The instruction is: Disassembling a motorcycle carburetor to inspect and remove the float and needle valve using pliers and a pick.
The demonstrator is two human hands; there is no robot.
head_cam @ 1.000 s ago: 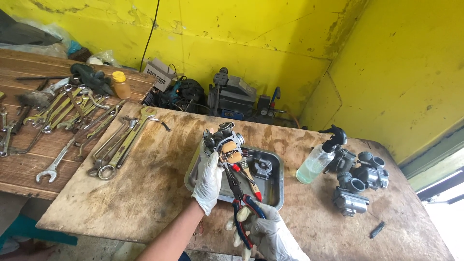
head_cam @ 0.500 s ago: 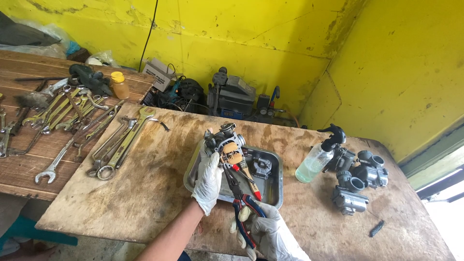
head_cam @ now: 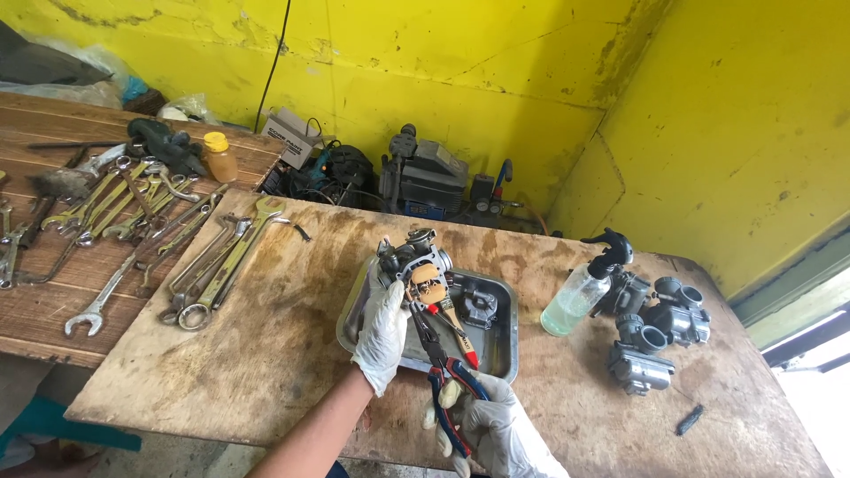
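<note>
My left hand, in a white glove, holds a grey metal carburetor with a tan float above a shallow metal tray. My right hand, also gloved, grips long-nose pliers with red and blue handles. The plier jaws reach up into the carburetor's open underside. Inside the tray lie a dark carburetor part and a brush with a red handle.
Several wrenches lie on the plywood board at left, more tools on the plank table. A spray bottle and other carburetors stand at right. A compressor sits by the yellow wall.
The hands, carburetor and pliers stay almost where they were; my right hand has shifted very slightly on the handles.
</note>
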